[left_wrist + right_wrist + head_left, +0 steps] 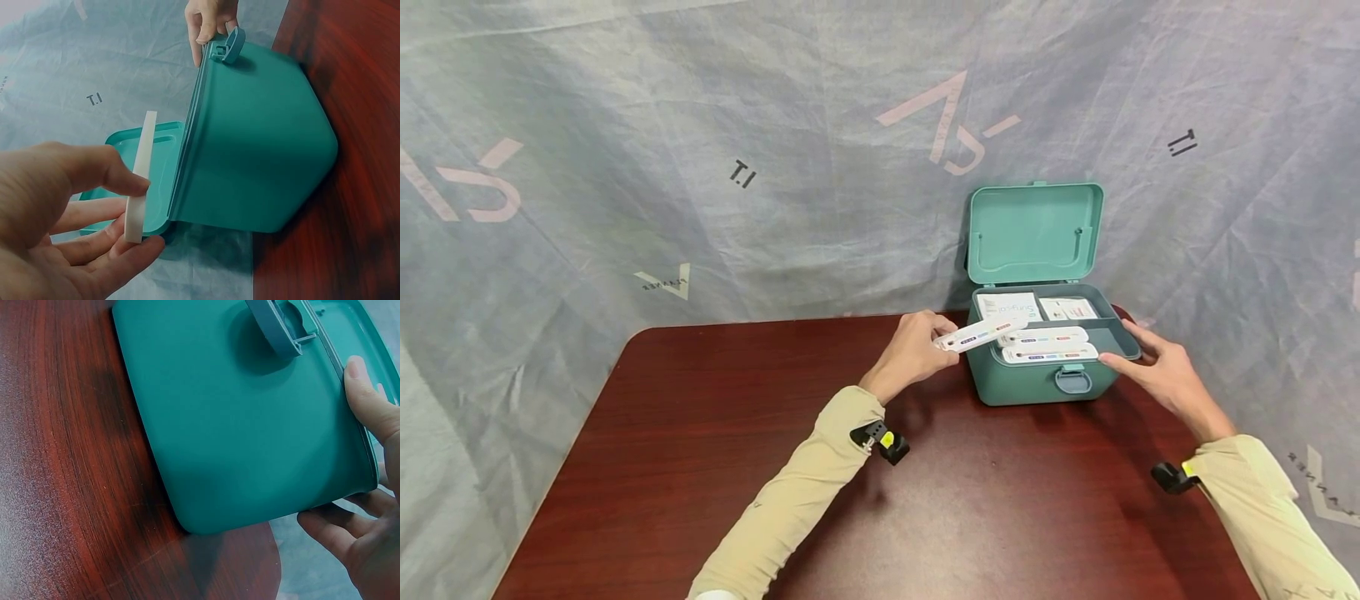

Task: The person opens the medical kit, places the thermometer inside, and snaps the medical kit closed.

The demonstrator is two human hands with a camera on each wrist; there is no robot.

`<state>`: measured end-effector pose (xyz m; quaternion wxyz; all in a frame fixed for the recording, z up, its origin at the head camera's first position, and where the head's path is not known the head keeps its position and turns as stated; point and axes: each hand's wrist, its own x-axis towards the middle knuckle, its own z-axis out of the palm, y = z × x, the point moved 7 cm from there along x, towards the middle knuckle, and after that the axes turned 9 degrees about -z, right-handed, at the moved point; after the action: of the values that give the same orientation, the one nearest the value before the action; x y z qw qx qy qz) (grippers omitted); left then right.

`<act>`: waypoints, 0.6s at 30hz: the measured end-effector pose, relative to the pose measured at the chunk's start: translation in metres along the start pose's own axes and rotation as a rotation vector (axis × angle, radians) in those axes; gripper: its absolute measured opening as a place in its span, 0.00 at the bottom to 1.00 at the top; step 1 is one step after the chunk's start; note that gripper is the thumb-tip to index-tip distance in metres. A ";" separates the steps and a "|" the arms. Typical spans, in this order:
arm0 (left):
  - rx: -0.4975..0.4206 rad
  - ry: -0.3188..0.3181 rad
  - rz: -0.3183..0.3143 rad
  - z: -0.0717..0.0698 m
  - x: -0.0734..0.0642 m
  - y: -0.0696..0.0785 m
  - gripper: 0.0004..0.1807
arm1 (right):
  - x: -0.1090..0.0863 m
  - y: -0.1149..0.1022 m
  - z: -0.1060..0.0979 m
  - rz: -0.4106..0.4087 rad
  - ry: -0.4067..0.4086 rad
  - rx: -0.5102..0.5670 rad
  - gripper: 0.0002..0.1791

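Note:
My left hand [917,350] pinches one end of a slim white packet with coloured print [968,337]. In the left wrist view the packet [144,156] shows its narrow plain edge between thumb and fingers. Its far end overlaps the left part of an open teal storage box [1018,387]. Two similar packets [1049,353] lie in the box's front compartment. My right hand [1168,375] grips the box's right front corner. In the right wrist view its thumb [362,387] lies at the rim and the other fingers are against the side wall.
The raised lid [1037,233] stands open behind the box. A white packet marked "Surgical" [1003,306] and smaller white packets [1069,309] fill the back compartments. A grey handle-like latch [1072,381] hangs on the front. The dark red table [715,433] meets a grey cloth backdrop [820,208].

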<state>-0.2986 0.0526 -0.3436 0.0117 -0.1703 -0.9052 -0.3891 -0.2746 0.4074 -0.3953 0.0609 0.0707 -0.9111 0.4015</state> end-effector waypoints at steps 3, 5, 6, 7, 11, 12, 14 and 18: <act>-0.006 -0.006 0.011 0.003 0.001 0.002 0.15 | 0.000 0.000 0.000 0.001 -0.002 -0.001 0.46; -0.005 -0.009 0.022 0.004 0.002 0.004 0.15 | 0.000 0.000 0.000 0.004 -0.004 -0.005 0.46; -0.004 -0.012 0.027 0.005 0.003 0.005 0.14 | 0.000 0.000 0.000 0.005 -0.004 -0.007 0.46; -0.002 -0.012 0.032 0.006 0.003 0.006 0.14 | 0.000 0.000 0.000 0.001 -0.003 -0.004 0.46; 0.002 -0.018 0.047 0.010 0.005 0.009 0.13 | 0.000 0.000 0.000 -0.001 0.002 -0.005 0.46; 0.001 -0.021 0.047 0.011 0.006 0.009 0.13 | 0.000 0.000 0.000 -0.002 0.002 -0.003 0.46; -0.001 -0.026 0.048 0.013 0.007 0.011 0.13 | 0.000 -0.001 0.001 -0.004 0.004 0.002 0.46; 0.000 -0.028 0.050 0.015 0.009 0.014 0.14 | 0.000 -0.002 0.000 -0.001 0.012 0.009 0.46</act>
<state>-0.3009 0.0750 -0.3434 0.0085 -0.1982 -0.9007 -0.3864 -0.2739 0.4060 -0.3943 0.0663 0.0688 -0.9088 0.4060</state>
